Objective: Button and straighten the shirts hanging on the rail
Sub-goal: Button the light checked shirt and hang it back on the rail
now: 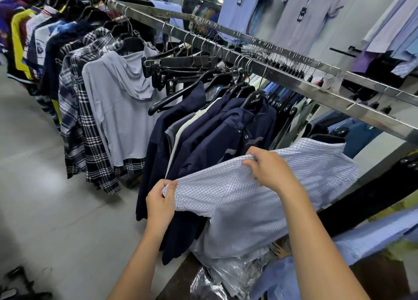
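Left hand (159,200) and right hand (269,170) each pinch the checked shirt (248,204) above crinkled plastic bags (226,277).

Rail (300,83): runs far left to near right, above the hung garments.
Held shirt (260,186): near right, below rail, between left hand (159,203) and right hand (267,168).
Jackets (203,136): on rail, just behind held shirt.
Hooded top (122,109): left of jackets.
Empty hangers (181,73): on rail, between those two.
Plastic bags (230,274): near, under held shirt.

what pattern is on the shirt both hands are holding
White with a fine dark-blue grid check, on the shirt pinched by the left hand and right hand; head view.
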The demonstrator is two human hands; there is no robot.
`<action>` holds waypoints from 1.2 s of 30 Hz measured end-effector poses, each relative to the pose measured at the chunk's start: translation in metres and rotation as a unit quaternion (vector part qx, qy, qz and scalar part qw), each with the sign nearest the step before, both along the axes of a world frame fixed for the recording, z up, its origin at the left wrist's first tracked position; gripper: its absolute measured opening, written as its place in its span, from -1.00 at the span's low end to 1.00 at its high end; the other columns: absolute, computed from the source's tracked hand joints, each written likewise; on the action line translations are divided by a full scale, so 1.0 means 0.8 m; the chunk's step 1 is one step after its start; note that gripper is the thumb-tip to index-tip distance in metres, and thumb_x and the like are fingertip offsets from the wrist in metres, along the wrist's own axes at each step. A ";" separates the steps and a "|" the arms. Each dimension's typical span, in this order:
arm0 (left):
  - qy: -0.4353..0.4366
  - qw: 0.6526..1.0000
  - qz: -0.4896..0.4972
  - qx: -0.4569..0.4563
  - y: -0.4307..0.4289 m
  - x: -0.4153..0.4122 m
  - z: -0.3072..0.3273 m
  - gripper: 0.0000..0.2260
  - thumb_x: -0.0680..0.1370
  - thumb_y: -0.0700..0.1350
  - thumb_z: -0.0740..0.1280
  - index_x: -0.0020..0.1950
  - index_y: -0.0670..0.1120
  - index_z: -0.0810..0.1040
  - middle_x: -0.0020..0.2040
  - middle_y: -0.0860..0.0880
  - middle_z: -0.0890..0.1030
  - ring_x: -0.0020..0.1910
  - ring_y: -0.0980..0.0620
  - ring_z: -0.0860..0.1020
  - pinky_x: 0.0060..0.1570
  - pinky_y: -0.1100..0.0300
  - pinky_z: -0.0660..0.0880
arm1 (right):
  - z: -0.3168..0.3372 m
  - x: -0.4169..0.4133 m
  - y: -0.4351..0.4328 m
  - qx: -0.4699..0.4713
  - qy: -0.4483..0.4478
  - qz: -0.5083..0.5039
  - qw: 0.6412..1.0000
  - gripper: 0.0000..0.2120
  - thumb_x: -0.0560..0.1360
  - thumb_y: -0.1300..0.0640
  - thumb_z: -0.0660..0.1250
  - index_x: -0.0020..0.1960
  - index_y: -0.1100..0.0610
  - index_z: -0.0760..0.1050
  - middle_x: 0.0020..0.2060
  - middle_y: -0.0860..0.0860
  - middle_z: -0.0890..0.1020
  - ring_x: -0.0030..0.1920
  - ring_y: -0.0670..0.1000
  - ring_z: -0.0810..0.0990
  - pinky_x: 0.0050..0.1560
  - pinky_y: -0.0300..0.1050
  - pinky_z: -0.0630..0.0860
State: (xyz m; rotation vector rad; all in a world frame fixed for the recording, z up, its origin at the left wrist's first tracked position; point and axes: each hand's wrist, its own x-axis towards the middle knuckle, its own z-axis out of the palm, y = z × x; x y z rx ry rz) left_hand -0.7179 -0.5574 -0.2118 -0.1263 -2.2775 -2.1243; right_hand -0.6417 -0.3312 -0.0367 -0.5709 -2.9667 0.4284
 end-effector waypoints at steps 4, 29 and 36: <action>0.034 0.997 -0.060 -0.022 -0.012 -0.015 0.016 -0.81 0.60 -0.11 0.35 -0.22 -0.04 0.60 -0.28 -0.03 0.61 -0.36 0.18 0.47 -0.30 0.25 0.42 | -0.004 0.001 0.009 -0.010 0.022 -0.016 1.000 -0.81 0.63 -0.03 0.25 -0.11 0.05 0.44 -0.38 0.00 0.63 -0.40 0.04 0.63 -0.13 0.09 0.61; -0.216 0.928 -0.260 0.155 -0.032 0.009 -0.024 -0.37 0.25 -0.47 0.29 0.27 -0.08 0.57 0.12 -0.14 0.65 0.10 -0.11 0.61 0.03 0.02 0.49 | -0.046 -0.070 -0.129 0.015 -0.077 0.269 0.960 -0.86 0.53 -0.04 0.38 -0.09 -0.01 0.66 -0.13 -0.02 0.68 -0.06 0.07 0.60 -0.01 -0.05 0.52; -0.181 0.947 -0.261 -0.045 -0.016 0.015 -0.037 -0.80 0.41 -0.27 0.50 0.01 -0.11 0.68 -0.02 -0.04 0.73 0.04 0.04 0.67 0.12 0.13 0.58 | -0.043 -0.074 -0.133 -0.032 -0.047 0.268 0.962 -0.85 0.50 -0.09 0.41 -0.12 -0.04 0.68 -0.25 -0.11 0.64 -0.15 -0.02 0.61 -0.02 -0.08 0.55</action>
